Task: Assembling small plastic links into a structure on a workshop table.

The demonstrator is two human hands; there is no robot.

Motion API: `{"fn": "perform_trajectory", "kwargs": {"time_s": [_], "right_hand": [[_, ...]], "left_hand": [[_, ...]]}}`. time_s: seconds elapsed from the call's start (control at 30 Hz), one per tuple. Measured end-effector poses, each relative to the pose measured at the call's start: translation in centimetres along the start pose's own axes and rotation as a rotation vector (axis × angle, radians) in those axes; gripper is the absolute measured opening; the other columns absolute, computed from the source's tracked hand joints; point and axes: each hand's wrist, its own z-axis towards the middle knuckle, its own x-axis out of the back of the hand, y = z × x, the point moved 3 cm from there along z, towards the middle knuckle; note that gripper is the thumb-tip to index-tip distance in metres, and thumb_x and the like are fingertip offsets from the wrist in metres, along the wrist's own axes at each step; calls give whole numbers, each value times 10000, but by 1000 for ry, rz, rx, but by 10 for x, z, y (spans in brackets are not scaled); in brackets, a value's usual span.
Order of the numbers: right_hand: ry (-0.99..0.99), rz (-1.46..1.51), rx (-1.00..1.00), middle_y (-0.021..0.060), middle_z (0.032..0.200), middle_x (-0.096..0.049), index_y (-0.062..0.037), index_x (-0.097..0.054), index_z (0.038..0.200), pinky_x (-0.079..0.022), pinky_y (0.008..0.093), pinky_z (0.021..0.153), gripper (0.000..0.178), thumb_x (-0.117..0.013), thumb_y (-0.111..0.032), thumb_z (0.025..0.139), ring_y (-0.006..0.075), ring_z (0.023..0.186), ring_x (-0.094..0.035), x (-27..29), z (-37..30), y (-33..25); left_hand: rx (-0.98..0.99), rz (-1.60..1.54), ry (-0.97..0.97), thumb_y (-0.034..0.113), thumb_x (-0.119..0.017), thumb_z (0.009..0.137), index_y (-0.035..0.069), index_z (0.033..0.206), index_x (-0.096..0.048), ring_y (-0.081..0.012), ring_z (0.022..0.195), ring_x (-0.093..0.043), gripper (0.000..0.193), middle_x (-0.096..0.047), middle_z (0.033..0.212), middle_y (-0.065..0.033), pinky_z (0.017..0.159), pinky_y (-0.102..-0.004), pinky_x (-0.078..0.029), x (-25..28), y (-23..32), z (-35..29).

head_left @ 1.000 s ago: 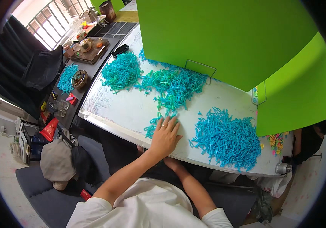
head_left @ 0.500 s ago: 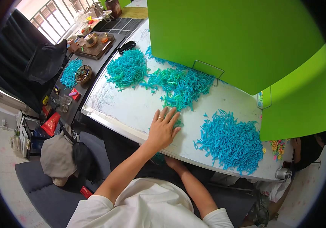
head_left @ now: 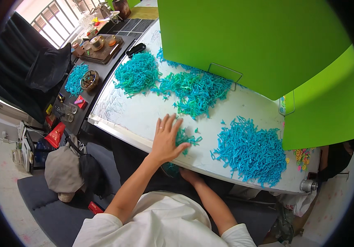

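Observation:
My left hand point(head_left: 166, 142) lies palm down on the white table point(head_left: 138, 123) near its front edge, fingers spread. Beside and partly beneath it is a small cluster of blue-green plastic pieces point(head_left: 184, 139). My right hand point(head_left: 190, 176) is low, just under the table edge, its fingers hidden. Next to it, below the edge, a bit of teal point(head_left: 171, 168) shows, too covered to make out. Beyond my left hand spreads a mixed blue and green heap point(head_left: 197, 90), with a rounder heap point(head_left: 138, 74) to its left. A bluer heap point(head_left: 249, 152) lies on the right.
Green upright panels point(head_left: 251, 45) with wire stands point(head_left: 226, 72) block the table's far side. Small colourful rings point(head_left: 302, 158) lie at the right end. On the left, a dark side table point(head_left: 72, 121) holds a tea tray point(head_left: 98, 49), a bowl point(head_left: 89, 80) and more blue pieces point(head_left: 76, 79).
My left hand has slid left and slightly toward me, with its fingers wider apart. More of the small cluster that it covered now shows. My right hand stays below the edge.

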Motion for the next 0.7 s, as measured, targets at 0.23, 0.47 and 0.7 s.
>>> {"fn": "perform_trajectory", "kwargs": {"time_s": [0.23,0.47,0.7], "right_hand": [[-97,73,-137,236,1716,-372,-138,-424,1648,-239,556,1309,582,-528,-336,1110,426,1583,-340,-36,-6,42],[-134,93,-83,200,1737,-370,-85,-397,1672,-260,482,1301,695,-498,-493,1119,362,1588,-345,-36,-4,38],[-184,45,-101,236,1574,-546,-125,-539,1548,-362,569,1211,528,-529,-369,1080,439,1445,-506,-7,2,7]], "left_hand": [[-2,16,-33,713,-779,838,133,1498,-602,-502,1520,-383,896,-495,1577,-209,1243,-725,-231,-38,46,0],[-2,9,122,291,-823,853,109,1190,-699,-388,1307,-538,402,-610,1271,-143,1109,-575,-393,-61,62,11],[-30,5,40,182,-815,817,126,1004,-663,-308,1078,-621,247,-639,1083,-58,896,-464,-467,-52,53,-8]]}}
